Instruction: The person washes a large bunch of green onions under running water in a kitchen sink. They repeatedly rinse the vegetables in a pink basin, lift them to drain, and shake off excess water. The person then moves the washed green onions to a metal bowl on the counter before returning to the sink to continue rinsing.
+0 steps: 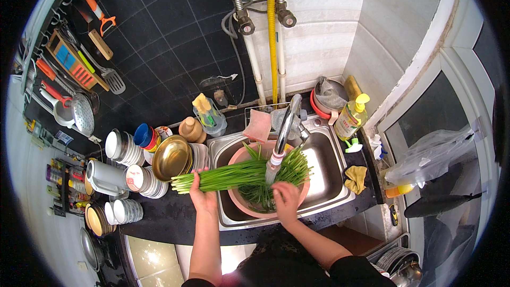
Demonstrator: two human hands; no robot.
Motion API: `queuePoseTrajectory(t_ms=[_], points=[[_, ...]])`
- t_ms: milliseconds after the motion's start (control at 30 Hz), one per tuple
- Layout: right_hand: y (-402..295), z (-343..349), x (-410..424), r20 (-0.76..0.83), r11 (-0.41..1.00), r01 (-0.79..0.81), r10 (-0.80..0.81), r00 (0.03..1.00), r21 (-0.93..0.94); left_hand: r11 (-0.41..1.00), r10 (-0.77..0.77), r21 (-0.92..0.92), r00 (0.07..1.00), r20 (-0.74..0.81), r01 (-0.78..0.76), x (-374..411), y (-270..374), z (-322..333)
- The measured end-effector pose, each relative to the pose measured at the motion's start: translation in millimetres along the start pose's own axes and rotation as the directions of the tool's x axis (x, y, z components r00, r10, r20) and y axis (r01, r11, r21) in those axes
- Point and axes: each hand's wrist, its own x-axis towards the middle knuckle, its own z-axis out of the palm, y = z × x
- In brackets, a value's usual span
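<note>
My left hand [204, 197] holds a long bunch of green garlic chives [235, 176] near its pale cut ends. The bunch lies level, its leaf ends reaching under the chrome faucet [290, 123]. Water runs from the faucet's nozzle onto the leaves. My right hand [286, 201] is beside the stream, fingers loosely bent, with nothing visible in it. Below it, a pink plastic basin [263, 215] sits in the steel sink [326, 155]. More chives [297, 169] lie in the basin, some cut ends poking over its right side.
Stacked bowls [149, 183], a gold-coloured metal bowl [169, 159] and a pitcher [105, 177] crowd the left counter. Behind the sink hangs a pink cloth [257, 125]. A yellow dish soap bottle [350, 119] and a yellow rag [355, 179] are at the right.
</note>
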Motion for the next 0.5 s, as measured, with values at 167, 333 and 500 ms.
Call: queuePoseTrajectory(t_ms=[167, 333, 500], points=[[15.4, 51.2, 0.3, 0.876, -0.407, -0.781, 0.306, 0.372, 0.474, 0.996, -0.087, 0.021, 0.996, -0.038, 0.088, -13.7, -15.5, 2.4], [37.5, 68.1, 35.9, 0.641, -0.396, -0.509, 0.372, 0.671, 0.764, 0.991, -0.127, 0.027, 0.99, -0.054, 0.129, -28.4, 3.4, -4.9], [66.2, 66.6, 46.6, 0.602, -0.264, -0.542, 0.404, 0.689, 0.798, 0.995, -0.064, 0.07, 0.998, -0.01, 0.064, -25.9, 33.5, -25.5]])
